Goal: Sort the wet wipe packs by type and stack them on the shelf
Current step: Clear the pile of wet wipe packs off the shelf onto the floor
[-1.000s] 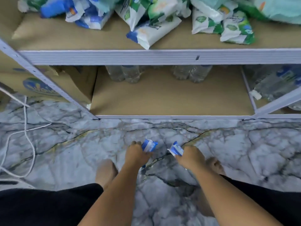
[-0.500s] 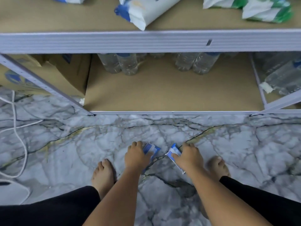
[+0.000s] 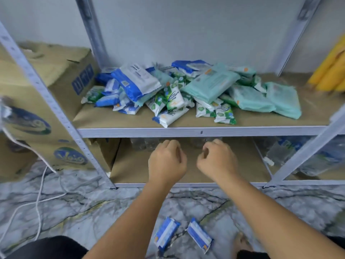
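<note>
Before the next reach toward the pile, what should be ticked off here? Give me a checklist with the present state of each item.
1. Left hand free: ok, fingers curled, nothing seen in it.
2. Right hand free: ok, fingers curled, nothing seen in it.
3. First blue pack and second blue pack set down: ok, side by side on the floor, not touching.
4. Pile on the upper shelf sorted: not ok, blue, green-white and teal packs are mixed.
5. Bare shelf board in front of the pile: ok.
6. Pack labels readable: cannot tell, blurred.
</note>
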A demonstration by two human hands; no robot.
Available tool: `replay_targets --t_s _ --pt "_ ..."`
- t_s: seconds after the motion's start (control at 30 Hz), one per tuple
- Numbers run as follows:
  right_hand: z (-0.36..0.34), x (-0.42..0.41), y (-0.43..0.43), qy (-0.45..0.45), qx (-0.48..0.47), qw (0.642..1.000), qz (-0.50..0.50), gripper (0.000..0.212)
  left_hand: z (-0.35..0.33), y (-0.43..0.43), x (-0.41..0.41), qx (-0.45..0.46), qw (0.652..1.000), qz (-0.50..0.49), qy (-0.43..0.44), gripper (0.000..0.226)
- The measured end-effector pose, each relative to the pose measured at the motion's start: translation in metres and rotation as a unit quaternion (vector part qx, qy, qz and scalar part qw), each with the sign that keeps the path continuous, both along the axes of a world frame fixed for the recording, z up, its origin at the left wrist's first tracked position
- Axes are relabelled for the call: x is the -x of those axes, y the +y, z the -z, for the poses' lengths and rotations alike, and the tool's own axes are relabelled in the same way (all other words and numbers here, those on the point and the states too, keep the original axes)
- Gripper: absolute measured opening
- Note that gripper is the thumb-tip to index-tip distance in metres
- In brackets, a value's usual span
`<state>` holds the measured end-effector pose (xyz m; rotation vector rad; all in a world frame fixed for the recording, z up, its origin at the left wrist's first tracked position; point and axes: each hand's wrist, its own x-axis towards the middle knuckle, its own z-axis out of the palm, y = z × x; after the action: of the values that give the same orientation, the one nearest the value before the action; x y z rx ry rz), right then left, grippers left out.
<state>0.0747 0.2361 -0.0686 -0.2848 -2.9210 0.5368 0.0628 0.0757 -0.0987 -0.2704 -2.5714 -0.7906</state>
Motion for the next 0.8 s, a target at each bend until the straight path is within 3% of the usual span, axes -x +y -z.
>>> replay_targets --t_s 0.2,0.37,0.43,0.6,0.8 --pt "-0.051 0.006 0.012 0.093 0.019 0.995 0.008 0.009 -0.059 -0.008 0.022 0.054 0.994 0.029 0.092 0.026" --pt "-0.064 0.034 0.020 0.112 0.012 0.993 0.024 0.009 -0.059 -0.015 0.052 0.123 0.986 0.032 0.108 0.028" --pt "-0.062 0.047 0.026 0.118 -0.008 0.992 0.031 0.019 -0.055 -0.013 0.064 0.143 0.985 0.014 0.096 0.030" --pt "-0.053 0.078 0.041 0.037 -0.085 0.993 0.067 0.050 -0.050 -0.009 0.087 0.195 0.979 -0.030 0.057 0.035" --pt "-0.047 0.091 0.051 0.017 -0.073 0.991 0.107 0.051 -0.044 -0.006 0.095 0.190 0.980 -0.041 0.050 0.038"
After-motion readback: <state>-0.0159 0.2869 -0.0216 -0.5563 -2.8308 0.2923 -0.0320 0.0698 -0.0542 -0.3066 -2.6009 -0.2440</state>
